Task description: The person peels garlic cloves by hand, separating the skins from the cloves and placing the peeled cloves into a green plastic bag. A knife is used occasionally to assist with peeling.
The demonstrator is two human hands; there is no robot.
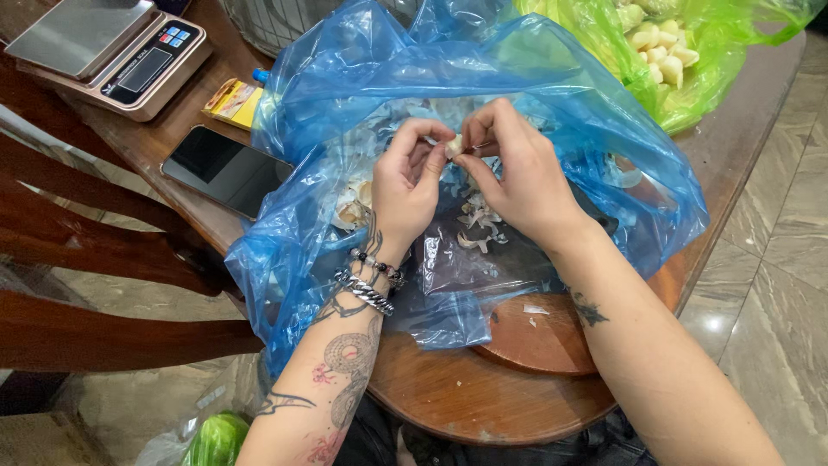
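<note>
Two bare forearms, tattooed and without sleeves.

The left hand (pixel 405 185) leads to a wrist with a dark bead bracelet (pixel 377 264) and a silver chain bracelet (pixel 365 292); below these, coiled, perhaps serpent-like, line tattoos with pink touches run down the forearm. The right hand (pixel 522 173) has no jewellery; a small dark tattoo (pixel 589 310) marks its forearm.

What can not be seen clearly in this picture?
- Head view: garlic clove, mostly covered by the fingers of the left hand and right hand.
- Green bag, cut off by the top edge.
- Scale, its screen too small to read.
- Blue bag, folds hide its contents.
</note>
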